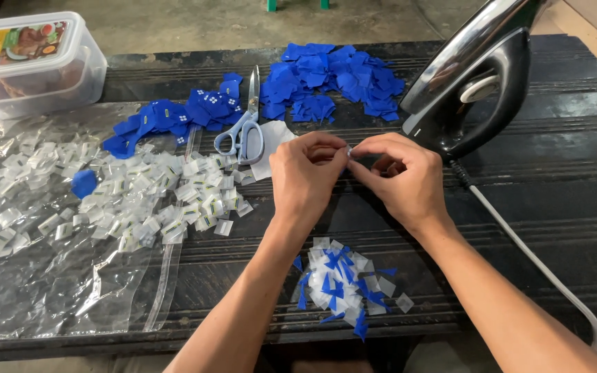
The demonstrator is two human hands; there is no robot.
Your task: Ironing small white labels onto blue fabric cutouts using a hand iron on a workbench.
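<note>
Nearest me: heap of white and blue offcut scraps (343, 284), dropped right under the work. I see left hand (307, 176) and right hand (401, 181) pinching one tiny clear-wrapped piece (349, 150) between fingertips, over the dark ribbed table (561, 207). Blue-handled scissors (243, 128) parked within reach.

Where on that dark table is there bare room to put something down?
Free: the table right of the iron's cord, and the strip between the right hand and the scrap pile. Crowded: the left side, covered by plastic sheet, clear pieces, blue pieces and scissors.
</note>
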